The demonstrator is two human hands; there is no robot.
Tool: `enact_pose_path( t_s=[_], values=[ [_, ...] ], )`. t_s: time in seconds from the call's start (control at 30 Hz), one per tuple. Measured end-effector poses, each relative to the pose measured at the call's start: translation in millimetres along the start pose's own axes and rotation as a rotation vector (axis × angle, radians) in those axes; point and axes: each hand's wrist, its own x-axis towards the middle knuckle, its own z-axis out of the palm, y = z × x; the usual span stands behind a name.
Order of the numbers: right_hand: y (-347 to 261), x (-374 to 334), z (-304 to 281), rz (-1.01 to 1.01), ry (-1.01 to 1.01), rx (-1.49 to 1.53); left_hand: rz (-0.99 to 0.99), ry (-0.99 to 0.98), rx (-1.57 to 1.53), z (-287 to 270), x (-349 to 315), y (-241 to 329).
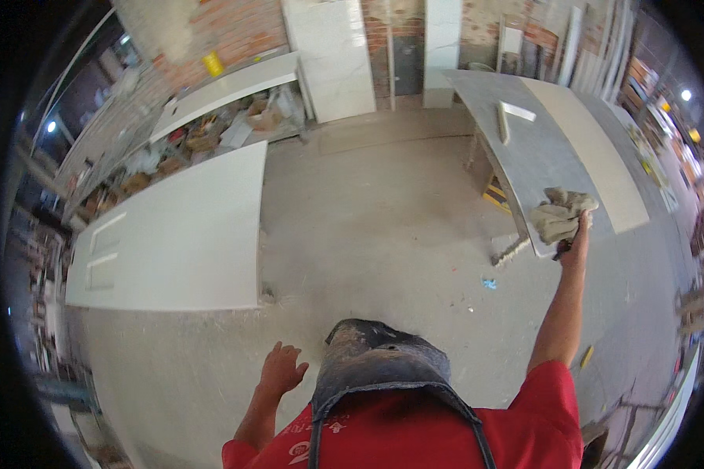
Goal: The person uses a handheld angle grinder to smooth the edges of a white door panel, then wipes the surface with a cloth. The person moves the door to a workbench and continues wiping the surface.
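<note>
My right hand (pixel 579 238) reaches out to the right, closed on a crumpled beige-grey rag (pixel 559 215) at the near end of a grey worktable (pixel 536 156). Part of the rag spreads over the tabletop corner; my fingers are partly hidden by it. Farther along the same table lies a small white L-shaped piece (pixel 508 121), and a long cream strip (pixel 583 144) runs down its length. My left hand (pixel 283 367) hangs beside my dark apron (pixel 387 352), fingers apart, holding nothing.
At left stands a white-topped table (pixel 188 234) with two pale frame-like pieces on it. Behind it, a shelf (pixel 227 94) holds clutter and a yellow cup (pixel 213 64). Large pale slabs (pixel 332 59) lean on the brick wall. A blue scrap (pixel 489 284) lies on the concrete floor.
</note>
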Motion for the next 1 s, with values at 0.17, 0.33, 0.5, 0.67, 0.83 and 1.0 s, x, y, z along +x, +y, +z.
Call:
enact_pose_path(
  t_s=[0.17,0.33,0.5,0.67,0.83,1.0],
  values=[
    [85,137,-126,0.167,0.344,-0.451,-0.259,-0.055,-0.138,70,-57,36],
    [242,43,-182,0.626,0.183,-0.408,-0.347,-0.182,-0.223,117,-85,62],
    [271,-9,-121,0.815,0.099,-0.043,-0.176,-0.163,-0.296,169,-65,22],
    [126,128,-133,0.366,-0.032,0.231,-0.15,-0.142,-0.267,89,-19,72],
    [109,73,-87,0.35,0.046,-0.142,-0.212,0.037,-0.161,0,-20,97],
    [266,45,-209,0.442,-0.311,-0.303,0.02,0.267,-0.481,-56,15,144]
  ],
)
